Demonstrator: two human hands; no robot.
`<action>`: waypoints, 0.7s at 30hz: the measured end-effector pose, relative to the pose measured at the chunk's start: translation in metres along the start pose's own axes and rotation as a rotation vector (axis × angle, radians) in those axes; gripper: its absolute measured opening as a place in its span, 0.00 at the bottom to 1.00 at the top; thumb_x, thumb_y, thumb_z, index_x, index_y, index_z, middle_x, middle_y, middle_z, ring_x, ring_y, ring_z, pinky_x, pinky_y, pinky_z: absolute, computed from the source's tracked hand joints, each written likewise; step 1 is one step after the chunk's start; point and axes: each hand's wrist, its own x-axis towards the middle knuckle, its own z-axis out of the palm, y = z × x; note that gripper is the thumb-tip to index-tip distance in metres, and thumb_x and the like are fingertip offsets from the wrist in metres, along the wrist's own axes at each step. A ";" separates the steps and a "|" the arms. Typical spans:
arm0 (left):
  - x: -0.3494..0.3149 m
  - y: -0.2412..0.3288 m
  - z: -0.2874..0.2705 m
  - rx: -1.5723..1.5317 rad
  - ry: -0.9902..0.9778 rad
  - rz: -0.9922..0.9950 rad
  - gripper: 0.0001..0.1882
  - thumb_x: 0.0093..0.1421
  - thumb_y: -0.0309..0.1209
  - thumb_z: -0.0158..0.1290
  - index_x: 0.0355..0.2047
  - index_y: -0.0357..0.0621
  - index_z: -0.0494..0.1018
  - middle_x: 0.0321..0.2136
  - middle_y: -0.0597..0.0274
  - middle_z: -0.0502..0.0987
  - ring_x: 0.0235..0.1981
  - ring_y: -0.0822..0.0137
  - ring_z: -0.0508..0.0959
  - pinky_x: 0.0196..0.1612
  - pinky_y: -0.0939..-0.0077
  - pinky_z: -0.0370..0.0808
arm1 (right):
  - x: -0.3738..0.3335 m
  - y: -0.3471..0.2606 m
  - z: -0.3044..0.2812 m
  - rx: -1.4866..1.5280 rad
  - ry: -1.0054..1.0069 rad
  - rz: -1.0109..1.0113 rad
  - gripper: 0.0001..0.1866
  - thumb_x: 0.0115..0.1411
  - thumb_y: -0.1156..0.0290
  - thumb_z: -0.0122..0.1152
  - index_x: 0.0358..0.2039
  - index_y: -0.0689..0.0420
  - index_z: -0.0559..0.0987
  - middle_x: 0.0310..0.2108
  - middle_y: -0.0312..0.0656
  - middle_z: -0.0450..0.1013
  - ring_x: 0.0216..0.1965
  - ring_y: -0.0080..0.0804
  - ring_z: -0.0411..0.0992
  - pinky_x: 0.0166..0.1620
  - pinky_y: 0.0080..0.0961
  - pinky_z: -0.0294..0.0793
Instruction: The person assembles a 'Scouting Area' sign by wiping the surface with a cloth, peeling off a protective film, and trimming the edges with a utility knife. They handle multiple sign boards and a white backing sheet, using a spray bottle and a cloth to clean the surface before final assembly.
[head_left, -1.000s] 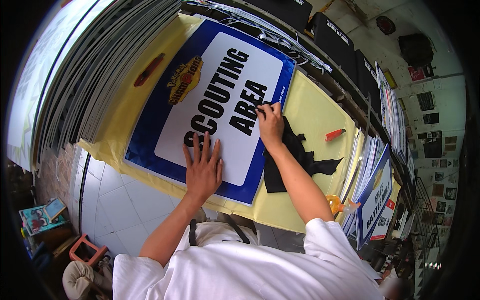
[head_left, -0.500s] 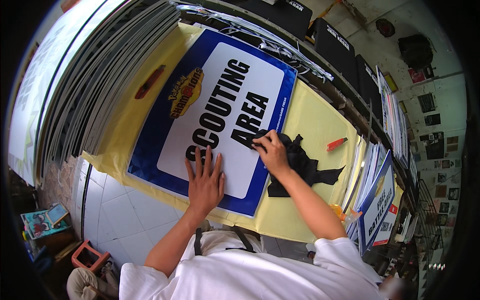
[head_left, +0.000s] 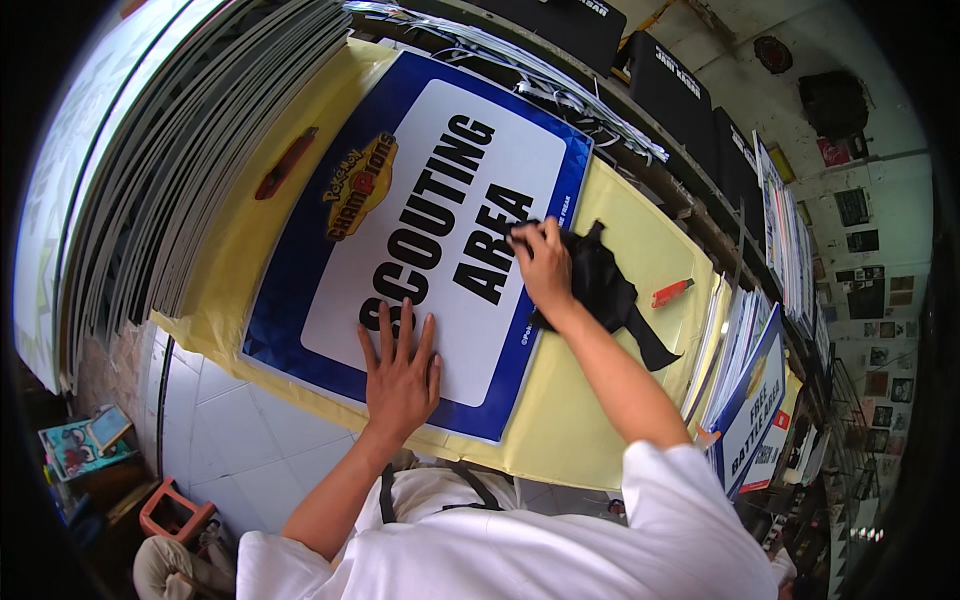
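A printed sign board (head_left: 335, 290) with a blue border, white middle and black lettering lies tilted on the yellow-covered table. My left hand (head_left: 400, 375) rests flat on its near part, fingers spread. My right hand (head_left: 543, 262) is closed on a black cloth (head_left: 603, 285), pressing a bunched corner of it against the board's right side near the lettering. The rest of the cloth trails over the board's edge onto the yellow cover.
A red cutter (head_left: 673, 292) lies right of the cloth, and another red-and-black cutter (head_left: 287, 163) lies left of the board. Stacked panels (head_left: 215, 150) rise at the left. More boards (head_left: 755, 410) stand at the right. Bundled sheets (head_left: 520, 65) line the far edge.
My right hand has moved away from me along the board's right side, dragging the black cloth with it. My left hand stays flat on the board.
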 end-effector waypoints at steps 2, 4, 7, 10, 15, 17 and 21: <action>-0.005 0.005 0.001 -0.003 -0.002 0.015 0.31 0.69 0.38 0.46 0.70 0.42 0.63 0.74 0.40 0.52 0.75 0.32 0.47 0.72 0.25 0.39 | -0.003 0.004 -0.012 -0.043 -0.021 0.015 0.05 0.60 0.68 0.69 0.36 0.50 0.82 0.39 0.46 0.70 0.39 0.49 0.77 0.38 0.45 0.79; 0.001 0.006 -0.002 0.000 0.003 0.016 0.30 0.70 0.39 0.45 0.70 0.42 0.64 0.74 0.41 0.54 0.75 0.33 0.48 0.72 0.26 0.37 | 0.023 0.019 -0.017 -0.132 0.035 0.129 0.06 0.60 0.67 0.69 0.37 0.51 0.82 0.38 0.46 0.70 0.39 0.48 0.77 0.38 0.45 0.78; 0.002 0.005 -0.002 0.001 -0.003 0.017 0.30 0.70 0.39 0.45 0.70 0.41 0.64 0.73 0.40 0.55 0.75 0.32 0.48 0.72 0.26 0.38 | 0.016 0.024 -0.005 -0.129 0.036 0.045 0.06 0.60 0.67 0.69 0.36 0.52 0.82 0.38 0.46 0.70 0.39 0.48 0.77 0.38 0.45 0.78; 0.001 0.006 0.000 -0.003 0.019 0.018 0.30 0.70 0.39 0.45 0.70 0.41 0.64 0.73 0.40 0.55 0.74 0.32 0.49 0.72 0.25 0.39 | 0.013 0.023 -0.010 -0.126 0.033 0.077 0.06 0.63 0.66 0.66 0.37 0.52 0.81 0.39 0.47 0.68 0.39 0.51 0.77 0.39 0.46 0.77; 0.005 0.005 -0.005 0.000 -0.020 0.015 0.32 0.70 0.38 0.45 0.70 0.35 0.60 0.74 0.39 0.52 0.75 0.32 0.46 0.73 0.27 0.38 | 0.025 0.004 -0.003 -0.131 0.077 0.122 0.05 0.64 0.67 0.64 0.37 0.54 0.80 0.38 0.50 0.71 0.35 0.53 0.77 0.37 0.47 0.77; 0.002 0.005 -0.002 -0.015 -0.059 -0.042 0.34 0.69 0.38 0.46 0.72 0.33 0.56 0.74 0.38 0.51 0.75 0.31 0.45 0.73 0.29 0.39 | -0.033 -0.053 0.008 -0.048 0.007 -0.095 0.04 0.65 0.70 0.62 0.35 0.55 0.77 0.36 0.51 0.71 0.29 0.51 0.77 0.29 0.44 0.78; -0.012 -0.010 0.022 -0.436 0.304 -0.043 0.43 0.72 0.44 0.42 0.75 0.30 0.35 0.74 0.29 0.42 0.75 0.27 0.40 0.73 0.31 0.39 | -0.137 -0.155 -0.005 0.099 -0.249 -0.288 0.03 0.59 0.68 0.66 0.31 0.50 0.81 0.31 0.43 0.69 0.28 0.39 0.78 0.26 0.35 0.78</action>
